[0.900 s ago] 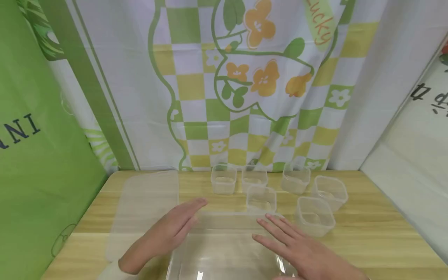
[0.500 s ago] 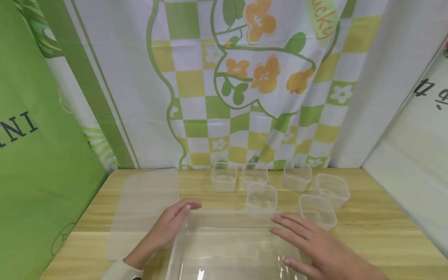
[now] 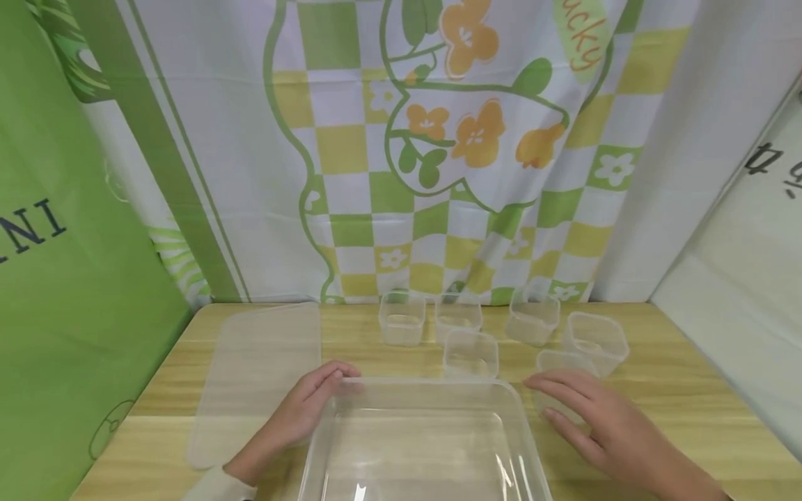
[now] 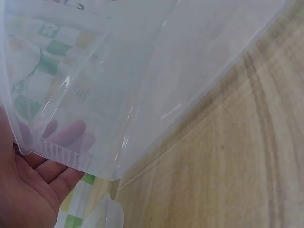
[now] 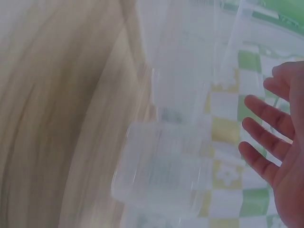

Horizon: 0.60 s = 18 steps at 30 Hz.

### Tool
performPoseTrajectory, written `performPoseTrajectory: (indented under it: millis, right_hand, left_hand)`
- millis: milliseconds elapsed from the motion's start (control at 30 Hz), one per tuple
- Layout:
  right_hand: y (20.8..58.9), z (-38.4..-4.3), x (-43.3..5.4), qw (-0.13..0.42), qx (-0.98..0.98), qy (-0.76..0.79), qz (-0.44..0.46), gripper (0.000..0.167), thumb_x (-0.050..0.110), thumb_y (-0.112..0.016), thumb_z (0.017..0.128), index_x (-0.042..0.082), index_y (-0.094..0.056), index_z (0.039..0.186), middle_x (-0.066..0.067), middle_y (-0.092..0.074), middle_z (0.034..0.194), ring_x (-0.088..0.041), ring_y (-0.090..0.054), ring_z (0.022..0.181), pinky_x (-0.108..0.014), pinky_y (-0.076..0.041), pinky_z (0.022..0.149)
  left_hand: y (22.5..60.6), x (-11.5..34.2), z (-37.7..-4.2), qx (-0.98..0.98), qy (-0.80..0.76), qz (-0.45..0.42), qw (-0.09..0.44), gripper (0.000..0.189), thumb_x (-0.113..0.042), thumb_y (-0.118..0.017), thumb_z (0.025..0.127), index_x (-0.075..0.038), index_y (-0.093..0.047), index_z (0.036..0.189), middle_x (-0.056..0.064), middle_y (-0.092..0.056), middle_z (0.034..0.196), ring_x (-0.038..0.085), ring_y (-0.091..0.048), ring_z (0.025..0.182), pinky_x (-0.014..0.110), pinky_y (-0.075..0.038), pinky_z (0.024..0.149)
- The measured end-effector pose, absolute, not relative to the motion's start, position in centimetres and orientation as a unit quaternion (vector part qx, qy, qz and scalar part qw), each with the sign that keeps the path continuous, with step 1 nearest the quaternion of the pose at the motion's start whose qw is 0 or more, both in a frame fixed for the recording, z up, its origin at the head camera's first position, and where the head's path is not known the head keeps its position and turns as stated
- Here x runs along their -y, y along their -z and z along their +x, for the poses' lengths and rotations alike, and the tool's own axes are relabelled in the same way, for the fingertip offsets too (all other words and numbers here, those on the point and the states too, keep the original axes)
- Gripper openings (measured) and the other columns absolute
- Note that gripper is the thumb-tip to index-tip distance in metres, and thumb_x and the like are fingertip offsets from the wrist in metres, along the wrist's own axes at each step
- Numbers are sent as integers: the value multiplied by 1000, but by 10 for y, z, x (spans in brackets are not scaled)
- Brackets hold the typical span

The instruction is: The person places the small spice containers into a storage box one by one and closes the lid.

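Observation:
A large clear plastic box (image 3: 426, 393) stands at the front middle of the table, its top open. My left hand (image 3: 310, 407) grips its far left corner. In the left wrist view, fingers of the left hand (image 4: 35, 185) show through the clear wall of the box (image 4: 190, 71). To the right of the box, my right hand (image 3: 604, 424) hovers with nothing in it and partly covers a small clear container (image 3: 564, 360). The right wrist view has the right hand (image 5: 280, 133) with fingers spread, beside a small container (image 5: 161, 166).
Several more small clear containers stand behind the box, among them one at the back left (image 3: 403, 327) and one at the right (image 3: 596, 341). A flat translucent sheet like a lid (image 3: 257, 383) lies on the left of the wooden table (image 3: 677, 396). A patterned curtain (image 3: 401, 223) hangs behind.
My left hand has come onto the far left corner of the box. My right hand has moved right, from over the box's right side to outside it.

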State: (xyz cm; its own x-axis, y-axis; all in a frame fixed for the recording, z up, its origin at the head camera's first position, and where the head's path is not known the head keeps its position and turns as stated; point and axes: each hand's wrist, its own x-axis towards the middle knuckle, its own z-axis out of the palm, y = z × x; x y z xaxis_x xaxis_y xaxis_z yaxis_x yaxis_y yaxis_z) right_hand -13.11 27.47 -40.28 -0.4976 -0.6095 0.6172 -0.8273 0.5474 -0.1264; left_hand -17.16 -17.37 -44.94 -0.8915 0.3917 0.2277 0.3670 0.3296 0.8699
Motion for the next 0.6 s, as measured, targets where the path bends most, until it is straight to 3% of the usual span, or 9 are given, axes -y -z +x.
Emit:
performPoseTrajectory:
  millis: [100, 200, 300, 433, 600]
  right_hand:
    - [404, -136, -283, 282, 840, -214, 411, 40, 38, -49, 110, 11, -66, 134, -3, -66, 128, -20, -59, 117, -18, -31, 110]
    - [406, -135, -292, 275, 862, -209, 371, 34, 25, -65, 103, 11, -66, 134, -3, -67, 127, -21, -59, 119, -15, -30, 111]
    - [408, -133, -300, 277, 886, -190, 321, 43, 10, -77, 90, 12, -67, 131, 0, -68, 125, -19, -61, 115, -11, -32, 106]
    - [411, -132, -309, 289, 900, -166, 282, 46, 4, -81, 81, 12, -69, 125, 4, -69, 120, -14, -63, 99, -15, -46, 87]
    - [414, -128, -321, 283, 917, -147, 240, 45, 5, -84, 80, 15, -66, 120, 4, -68, 115, -17, -64, 88, -26, -52, 66]
  left_hand:
    - [450, 174, -171, -813, -531, 238, 9, 33, -18, -35, 114, -8, -66, 121, 11, -67, 127, 35, -56, 127, 61, -39, 107]
    - [451, 175, -172, -811, -532, 241, 11, 33, -18, -34, 115, -8, -66, 121, 8, -69, 124, 34, -59, 124, 61, -39, 106]
    - [452, 176, -173, -812, -530, 242, 20, 34, -20, -33, 115, -7, -65, 123, 3, -71, 120, 30, -61, 121, 60, -40, 107]
    - [450, 178, -172, -814, -524, 248, 25, 34, -19, -33, 115, -8, -64, 123, 1, -72, 118, 28, -63, 120, 61, -41, 106]
    - [450, 178, -172, -812, -527, 250, 23, 33, -19, -34, 115, -9, -64, 123, 3, -71, 118, 28, -63, 119, 60, -41, 106]
